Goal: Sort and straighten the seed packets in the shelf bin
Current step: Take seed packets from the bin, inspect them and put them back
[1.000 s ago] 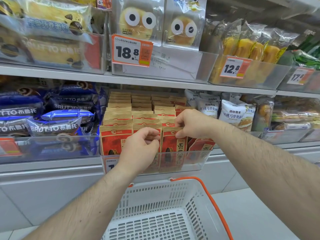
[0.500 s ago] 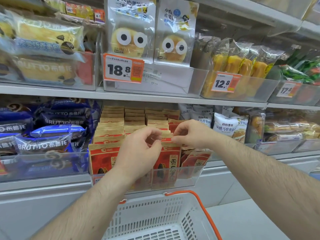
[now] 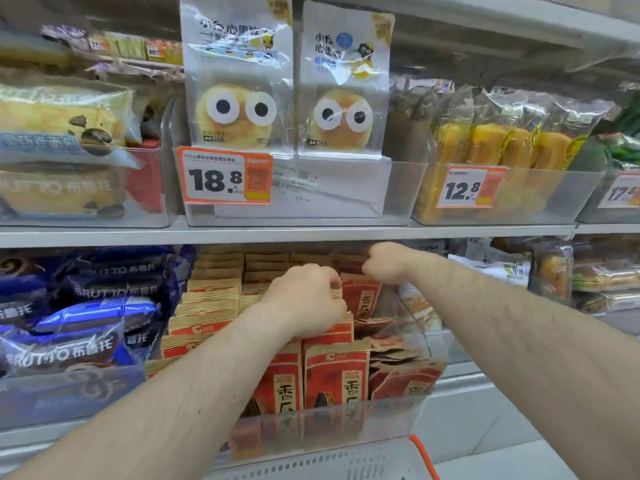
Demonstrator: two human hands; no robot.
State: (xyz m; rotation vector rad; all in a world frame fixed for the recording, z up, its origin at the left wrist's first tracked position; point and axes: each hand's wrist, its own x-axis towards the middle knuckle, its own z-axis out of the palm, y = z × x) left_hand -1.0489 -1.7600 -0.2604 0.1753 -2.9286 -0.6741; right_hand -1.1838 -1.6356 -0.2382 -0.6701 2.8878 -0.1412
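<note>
We see the seed packets [image 3: 332, 379] standing in rows inside the clear shelf bin [image 3: 346, 424] on the lower shelf, with flattened packets slumped at its right side. Our left hand [image 3: 304, 303] curls over the tops of the middle row, fingers pinching packet edges. Our right hand [image 3: 386, 263] is fisted farther back, seemingly gripping one upright packet [image 3: 362, 296] by its top.

Both hands reached deeper into the bin, right hand [image 3: 384, 263] furthest back, left hand [image 3: 306, 299] on mid-row seed packets [image 3: 214, 299]
</note>
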